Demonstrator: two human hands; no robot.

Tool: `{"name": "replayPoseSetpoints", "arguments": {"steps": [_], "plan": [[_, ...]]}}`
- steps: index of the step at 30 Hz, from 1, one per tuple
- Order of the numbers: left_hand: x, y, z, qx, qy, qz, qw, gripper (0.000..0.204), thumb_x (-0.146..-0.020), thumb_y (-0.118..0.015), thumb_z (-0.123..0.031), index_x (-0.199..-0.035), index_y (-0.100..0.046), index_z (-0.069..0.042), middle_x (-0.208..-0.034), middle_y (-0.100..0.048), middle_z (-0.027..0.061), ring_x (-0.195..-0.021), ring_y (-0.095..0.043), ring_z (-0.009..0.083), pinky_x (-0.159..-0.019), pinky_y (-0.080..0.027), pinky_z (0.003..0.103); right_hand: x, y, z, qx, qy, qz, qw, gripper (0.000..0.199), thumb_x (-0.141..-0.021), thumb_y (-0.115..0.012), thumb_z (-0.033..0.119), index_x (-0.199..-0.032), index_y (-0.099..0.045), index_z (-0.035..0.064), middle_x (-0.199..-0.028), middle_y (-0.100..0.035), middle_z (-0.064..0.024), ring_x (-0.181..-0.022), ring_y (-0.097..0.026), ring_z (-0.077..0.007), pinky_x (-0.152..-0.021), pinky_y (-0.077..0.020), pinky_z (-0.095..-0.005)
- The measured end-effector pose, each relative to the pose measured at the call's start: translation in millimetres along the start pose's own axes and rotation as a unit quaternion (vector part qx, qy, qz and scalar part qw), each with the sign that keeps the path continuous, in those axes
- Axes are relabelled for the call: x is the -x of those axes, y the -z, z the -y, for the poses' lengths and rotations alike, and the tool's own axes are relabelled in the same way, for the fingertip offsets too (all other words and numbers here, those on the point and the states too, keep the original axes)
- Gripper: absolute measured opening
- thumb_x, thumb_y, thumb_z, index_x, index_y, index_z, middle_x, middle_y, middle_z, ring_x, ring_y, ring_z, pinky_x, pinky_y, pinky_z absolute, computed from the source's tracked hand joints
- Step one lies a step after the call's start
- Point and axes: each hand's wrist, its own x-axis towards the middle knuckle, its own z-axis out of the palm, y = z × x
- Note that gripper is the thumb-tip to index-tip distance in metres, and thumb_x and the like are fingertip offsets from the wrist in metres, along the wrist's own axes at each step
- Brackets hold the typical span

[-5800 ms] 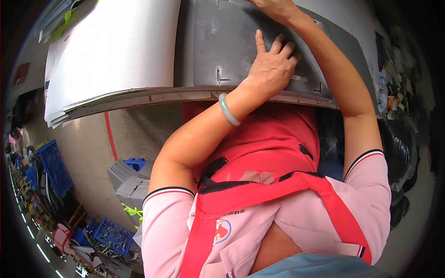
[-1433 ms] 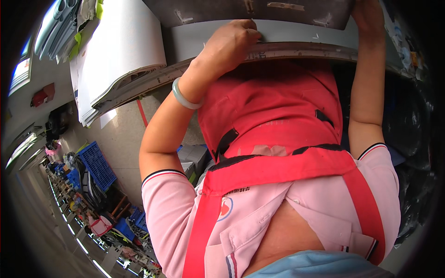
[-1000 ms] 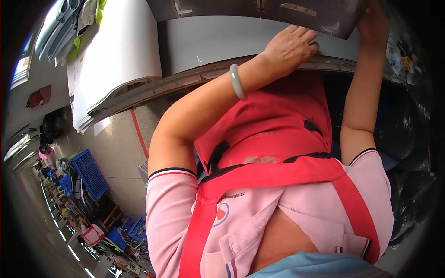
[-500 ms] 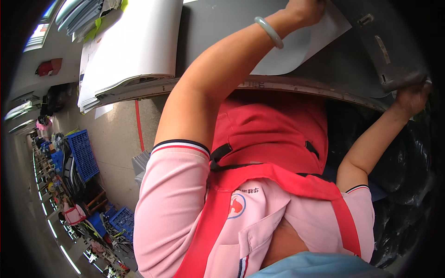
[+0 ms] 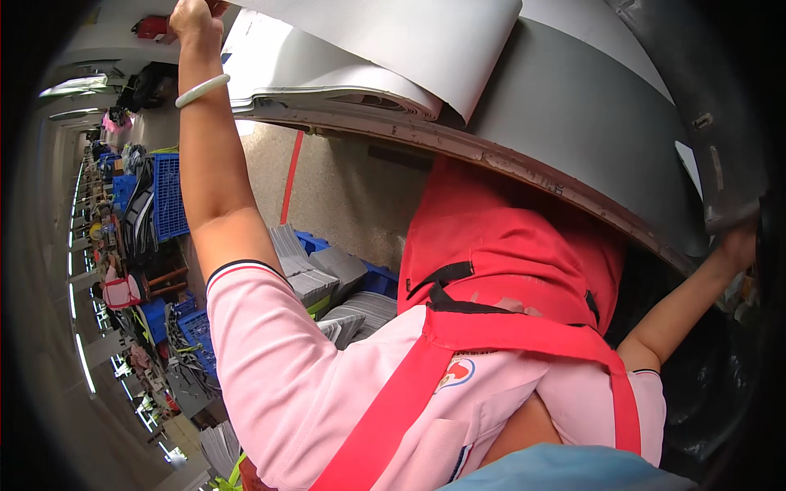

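My left hand (image 5: 196, 23) is closed at the far left, above a pale bangle on my wrist, and grips the edge of a large white sheet (image 5: 409, 33). That sheet stretches to the right and curls over at its near right part, above a thick stack of white sheets (image 5: 327, 78). At the far right, my right hand (image 5: 738, 247) is against the near end of a dark bar (image 5: 729, 176); its fingers are lost in shadow. Between the two hands lies a smooth dark grey sheet (image 5: 581, 123) on the table.
The table's worn edge (image 5: 508, 159) runs before my red apron (image 5: 508, 245). Below it stand bundles of grey strips (image 5: 307, 274) and a blue crate (image 5: 381, 280). Another blue crate (image 5: 168, 196) stands left on the floor. Black plastic (image 5: 696, 393) lies at right.
My left hand has swung from the upper right to the far left, drawing the white sheet over the stack. My right hand remains by the dark bar's end, lower in the view.
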Motion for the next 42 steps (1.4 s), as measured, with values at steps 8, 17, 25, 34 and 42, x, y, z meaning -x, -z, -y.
{"name": "replayPoseSetpoints", "arguments": {"steps": [8, 17, 25, 34, 42], "plan": [[273, -204, -223, 0.129, -0.127, 0.159, 0.971, 0.012, -0.104, -0.051, -0.004, -0.102, -0.062, 0.0, -0.083, -0.066, 0.0057, -0.065, -0.066, 0.0116, -0.051, -0.055, 0.023, -13, 61, 15, 0.174, 0.069, -0.172, 0.967, 0.063, -0.105, -0.058, 0.037, -0.15, -0.042, -0.0036, -0.156, -0.044, -0.0184, -0.144, -0.041, -0.0359, -0.121, -0.0287, -0.0528], [487, -329, -247, 0.163, -0.306, 0.346, 0.871, 0.013, -0.085, -0.065, -0.014, -0.093, -0.056, -0.009, -0.082, -0.058, 0.0065, -0.069, -0.065, 0.0237, -0.057, -0.054, 0.037, 53, -37, -45, 0.332, 0.026, -0.17, 0.927, 0.057, -0.107, -0.052, 0.047, -0.138, -0.054, -0.001, -0.132, -0.062, -0.0128, -0.119, -0.059, -0.0256, -0.101, -0.0484, -0.0386], [515, -342, -237, 0.145, -0.281, 0.403, 0.859, 0.015, -0.083, -0.066, -0.008, -0.094, -0.056, -0.007, -0.084, -0.06, 0.007, -0.07, -0.065, 0.0242, -0.057, -0.054, 0.037, 45, 34, -18, 0.234, -0.038, -0.14, 0.961, 0.061, -0.107, -0.051, 0.051, -0.137, -0.055, -0.0019, -0.128, -0.063, -0.0117, -0.113, -0.062, -0.0221, -0.096, -0.0508, -0.0353], [422, -335, -222, 0.169, -0.124, 0.391, 0.896, 0.014, -0.089, -0.063, -0.012, -0.097, -0.059, -0.002, -0.088, -0.067, 0.0228, -0.08, -0.065, 0.0453, -0.068, -0.054, 0.049, 26, 34, -27, 0.226, 0.105, -0.25, 0.936, 0.058, -0.108, -0.053, 0.043, -0.139, -0.052, -0.0059, -0.137, -0.059, -0.0163, -0.122, -0.059, -0.0296, -0.105, -0.0476, -0.0421], [144, -130, -10, 0.114, 0.141, 0.212, 0.96, 0.012, -0.1, -0.059, -0.01, -0.106, -0.063, 0.0, -0.091, -0.07, 0.0094, -0.083, -0.07, 0.0199, -0.07, -0.057, 0.034, 29, 44, -14, 0.224, 0.123, -0.296, 0.92, 0.057, -0.102, -0.065, 0.037, -0.139, -0.053, -0.0046, -0.138, -0.06, -0.0162, -0.125, -0.059, -0.0301, -0.11, -0.0462, -0.044]]}}
